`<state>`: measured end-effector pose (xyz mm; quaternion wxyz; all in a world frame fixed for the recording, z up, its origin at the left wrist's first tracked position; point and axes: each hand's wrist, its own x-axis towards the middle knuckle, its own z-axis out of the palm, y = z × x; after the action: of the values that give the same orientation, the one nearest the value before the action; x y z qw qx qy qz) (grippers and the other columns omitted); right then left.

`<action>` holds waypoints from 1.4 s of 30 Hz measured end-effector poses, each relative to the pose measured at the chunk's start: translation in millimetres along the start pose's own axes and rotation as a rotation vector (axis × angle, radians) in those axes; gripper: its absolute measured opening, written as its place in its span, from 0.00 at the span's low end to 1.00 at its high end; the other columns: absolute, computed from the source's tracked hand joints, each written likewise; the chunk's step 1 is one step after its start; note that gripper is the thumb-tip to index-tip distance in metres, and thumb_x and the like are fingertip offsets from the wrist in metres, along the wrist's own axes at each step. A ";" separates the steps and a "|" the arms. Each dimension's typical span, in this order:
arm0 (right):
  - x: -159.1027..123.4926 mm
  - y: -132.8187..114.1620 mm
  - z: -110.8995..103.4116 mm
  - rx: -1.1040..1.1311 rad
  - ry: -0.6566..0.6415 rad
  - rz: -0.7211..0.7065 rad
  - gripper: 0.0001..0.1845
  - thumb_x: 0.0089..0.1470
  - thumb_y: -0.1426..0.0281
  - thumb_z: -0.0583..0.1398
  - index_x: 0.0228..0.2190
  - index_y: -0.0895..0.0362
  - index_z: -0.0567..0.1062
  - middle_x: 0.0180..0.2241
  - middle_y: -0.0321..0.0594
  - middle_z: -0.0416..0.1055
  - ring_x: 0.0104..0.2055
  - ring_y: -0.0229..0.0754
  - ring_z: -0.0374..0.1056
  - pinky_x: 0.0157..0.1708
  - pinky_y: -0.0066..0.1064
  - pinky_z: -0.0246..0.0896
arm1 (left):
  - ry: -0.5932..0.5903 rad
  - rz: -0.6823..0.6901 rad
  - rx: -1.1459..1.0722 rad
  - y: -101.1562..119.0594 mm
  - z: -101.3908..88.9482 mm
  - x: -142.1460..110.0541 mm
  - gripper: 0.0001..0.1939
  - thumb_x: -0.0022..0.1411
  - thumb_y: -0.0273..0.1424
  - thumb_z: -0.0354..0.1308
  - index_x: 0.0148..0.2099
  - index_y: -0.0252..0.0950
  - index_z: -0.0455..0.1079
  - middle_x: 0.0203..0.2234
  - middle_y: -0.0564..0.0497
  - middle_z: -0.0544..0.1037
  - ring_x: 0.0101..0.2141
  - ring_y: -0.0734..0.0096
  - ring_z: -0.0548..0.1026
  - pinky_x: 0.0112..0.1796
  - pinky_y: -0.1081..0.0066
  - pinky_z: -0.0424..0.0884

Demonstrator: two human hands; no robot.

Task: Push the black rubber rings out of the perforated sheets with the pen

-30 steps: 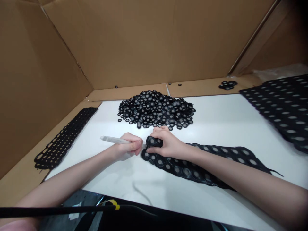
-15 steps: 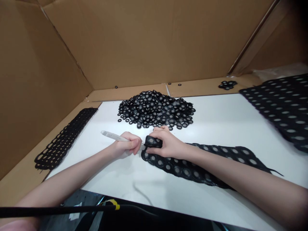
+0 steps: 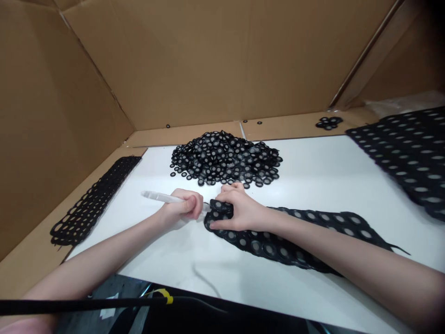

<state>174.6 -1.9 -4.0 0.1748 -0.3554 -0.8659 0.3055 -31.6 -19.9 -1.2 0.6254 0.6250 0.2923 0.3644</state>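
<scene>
While the left hand (image 3: 184, 206) is closed around a white pen-like tool (image 3: 158, 196), right hand (image 3: 245, 209) pinching the near-left end of a black ring-mesh strip (image 3: 257, 247), strip on a white board (image 3: 156, 262), loose black rings (image 3: 222, 160) heaped behind.

Brown cardboard walls (image 3: 194, 60) rose behind and beside a white table (image 3: 313, 174).
Soft light glossed its top; grey floor (image 3: 86, 320) showed below the near edge.

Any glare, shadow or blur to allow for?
Head view: top right corner nearly black; soft sheen on the white board; faint shadows on it, camera side of the right hand; tip of the white pen-like tool too fine to resolve.
</scene>
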 end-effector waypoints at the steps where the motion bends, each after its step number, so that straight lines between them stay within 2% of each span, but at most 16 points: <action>1: 0.1 -0.5 -0.4 0.002 -0.008 0.005 0.24 0.38 0.53 0.68 0.20 0.58 0.66 0.26 0.34 0.57 0.35 0.41 0.55 0.45 0.38 0.44 | -0.025 -0.018 -0.018 0.1 -0.7 0.0 0.28 0.58 0.47 0.57 0.17 0.30 0.65 0.11 0.52 0.60 0.17 0.76 0.57 0.21 0.72 0.49; 4: -0.1 -1.6 -1.5 0.006 -0.015 0.000 0.24 0.39 0.55 0.68 0.19 0.58 0.64 0.26 0.33 0.55 0.34 0.41 0.53 0.43 0.38 0.44 | -0.101 -0.061 -0.046 -0.4 -1.9 -0.2 0.28 0.58 0.47 0.57 0.15 0.30 0.63 0.10 0.52 0.59 0.16 0.76 0.57 0.21 0.71 0.49; 10: -0.6 1.0 -0.7 0.050 -0.008 -0.026 0.22 0.41 0.57 0.68 0.20 0.58 0.64 0.26 0.32 0.55 0.33 0.39 0.53 0.44 0.38 0.44 | -0.064 -0.039 -0.049 -0.9 0.0 0.2 0.27 0.58 0.46 0.57 0.16 0.30 0.64 0.11 0.53 0.57 0.16 0.76 0.56 0.21 0.70 0.48; 17: -1.8 1.9 0.2 0.060 0.011 -0.068 0.21 0.41 0.59 0.68 0.20 0.58 0.64 0.25 0.31 0.54 0.33 0.38 0.54 0.44 0.37 0.44 | -0.114 -0.086 -0.081 0.5 -2.8 2.2 0.28 0.58 0.46 0.58 0.15 0.30 0.64 0.11 0.52 0.60 0.17 0.76 0.57 0.22 0.71 0.50; 23: -3.2 0.6 -1.0 0.033 -0.002 -0.080 0.18 0.42 0.58 0.67 0.22 0.58 0.68 0.26 0.33 0.58 0.35 0.41 0.56 0.45 0.39 0.44 | -0.125 -0.067 -0.102 0.9 -1.6 3.0 0.28 0.57 0.46 0.58 0.15 0.30 0.63 0.11 0.52 0.59 0.16 0.76 0.58 0.22 0.71 0.50; 29: -2.9 3.4 -1.1 0.058 -0.028 -0.131 0.18 0.46 0.60 0.65 0.20 0.58 0.66 0.25 0.32 0.56 0.33 0.39 0.56 0.43 0.37 0.44 | -0.081 -0.034 0.031 6.9 6.5 0.3 0.29 0.58 0.47 0.57 0.14 0.31 0.62 0.10 0.52 0.59 0.16 0.76 0.57 0.20 0.70 0.49; 33: -2.9 2.9 -1.9 0.051 -0.037 -0.144 0.18 0.47 0.61 0.65 0.19 0.58 0.65 0.24 0.32 0.57 0.31 0.38 0.56 0.42 0.36 0.43 | -0.102 0.000 0.123 12.9 11.4 -1.6 0.29 0.59 0.46 0.56 0.13 0.31 0.62 0.09 0.50 0.60 0.15 0.76 0.57 0.19 0.70 0.49; 42: -4.0 -1.3 -3.0 0.039 -0.039 -0.180 0.13 0.46 0.64 0.64 0.21 0.58 0.68 0.24 0.33 0.62 0.32 0.39 0.59 0.42 0.37 0.43 | -0.151 -0.096 0.121 14.9 7.3 -4.2 0.28 0.58 0.46 0.56 0.14 0.31 0.62 0.09 0.51 0.59 0.15 0.76 0.57 0.19 0.70 0.48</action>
<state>178.3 -4.3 -1.2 0.1913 -0.2668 -0.8915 0.3123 -29.2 -28.2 13.6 0.6235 0.6726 0.2954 0.2676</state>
